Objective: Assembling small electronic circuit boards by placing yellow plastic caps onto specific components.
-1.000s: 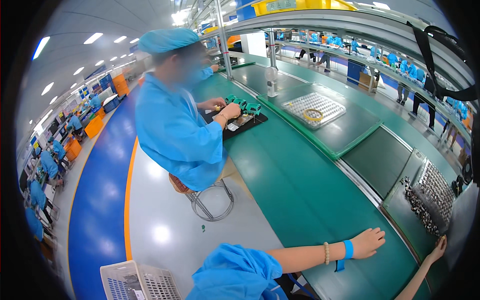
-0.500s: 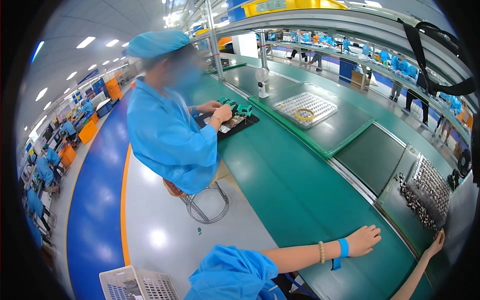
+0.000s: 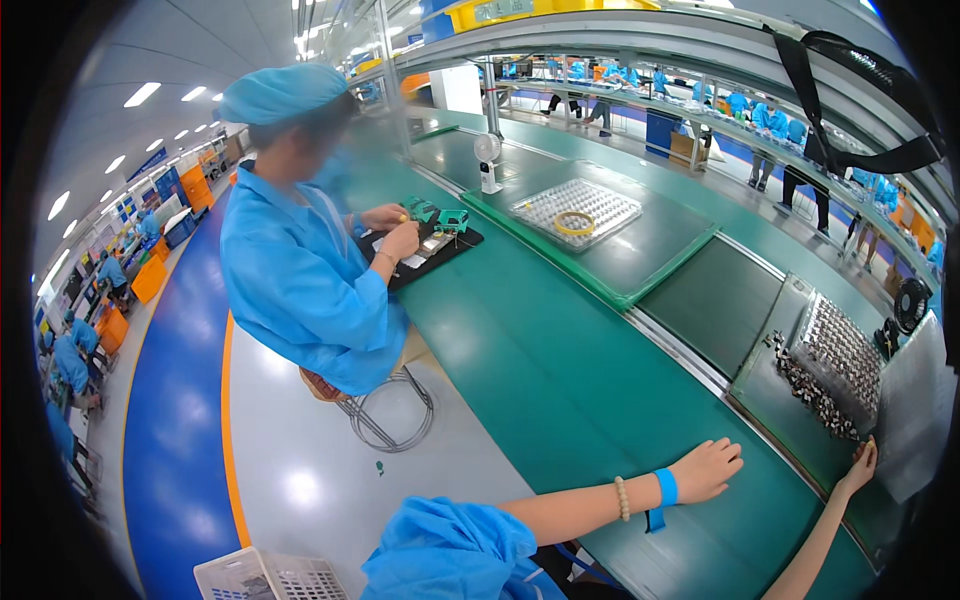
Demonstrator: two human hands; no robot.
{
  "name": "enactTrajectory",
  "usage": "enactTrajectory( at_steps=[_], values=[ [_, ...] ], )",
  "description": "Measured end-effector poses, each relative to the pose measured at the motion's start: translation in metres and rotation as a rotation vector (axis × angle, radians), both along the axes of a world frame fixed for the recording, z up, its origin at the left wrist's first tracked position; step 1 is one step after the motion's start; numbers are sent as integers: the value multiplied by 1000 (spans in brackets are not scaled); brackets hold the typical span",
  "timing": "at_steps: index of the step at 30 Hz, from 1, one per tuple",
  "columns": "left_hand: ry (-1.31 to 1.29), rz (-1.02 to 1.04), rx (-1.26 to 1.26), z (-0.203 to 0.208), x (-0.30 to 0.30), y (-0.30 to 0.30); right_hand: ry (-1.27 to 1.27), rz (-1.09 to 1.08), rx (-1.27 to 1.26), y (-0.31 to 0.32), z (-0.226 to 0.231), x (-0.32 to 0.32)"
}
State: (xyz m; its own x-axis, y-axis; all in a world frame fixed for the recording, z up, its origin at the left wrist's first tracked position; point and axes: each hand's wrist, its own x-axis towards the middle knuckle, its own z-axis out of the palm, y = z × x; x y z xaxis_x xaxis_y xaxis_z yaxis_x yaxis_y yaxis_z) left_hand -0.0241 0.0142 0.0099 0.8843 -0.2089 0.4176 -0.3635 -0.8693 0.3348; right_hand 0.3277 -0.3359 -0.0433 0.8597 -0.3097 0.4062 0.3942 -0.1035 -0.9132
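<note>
Left hand [image 3: 706, 469], grip released, is over the green tabletop [image 3: 560, 400]; right hand [image 3: 859, 466] is near small parts [image 3: 818, 400], grip unclear.

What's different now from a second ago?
Nearly everything slid left in the picture because the camera's view shifted. The co-worker's hands seem drawn back slightly from the green pieces. The wearer's left hand is still palm-down over the green worktop, and the right hand still by the loose small parts. I see nothing clearly grabbed or let go.
</note>
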Motion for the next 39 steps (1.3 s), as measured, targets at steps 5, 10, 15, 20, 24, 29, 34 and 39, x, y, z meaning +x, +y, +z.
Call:
enactTrajectory(
  at_steps=[5,10,15,20,24,29,34,39],
  values=[
    [4,-4,3,-2,1,0,21,-3,0,2,4,-5],
    [22,-12,6,0,0,1,20,-8,1,5,7,-8],
    [18,-9,16,-1,1,0,21,-23,-4,5,7,-7],
    [24,-9,14,-1,1,1,15,-14,-4,5,6,-7],
    [24,-7,8,2,-2,2,20,-12,-16,10,8,-12],
    [12,-5,16,1,-1,1,13,-15,-6,11,10,-15],
    [1,-6,13,1,-1,1,6,-3,0,12,10,-15],
    [16,-11,19,2,-1,2,-6,-13,0,11,8,-12]
  ],
)
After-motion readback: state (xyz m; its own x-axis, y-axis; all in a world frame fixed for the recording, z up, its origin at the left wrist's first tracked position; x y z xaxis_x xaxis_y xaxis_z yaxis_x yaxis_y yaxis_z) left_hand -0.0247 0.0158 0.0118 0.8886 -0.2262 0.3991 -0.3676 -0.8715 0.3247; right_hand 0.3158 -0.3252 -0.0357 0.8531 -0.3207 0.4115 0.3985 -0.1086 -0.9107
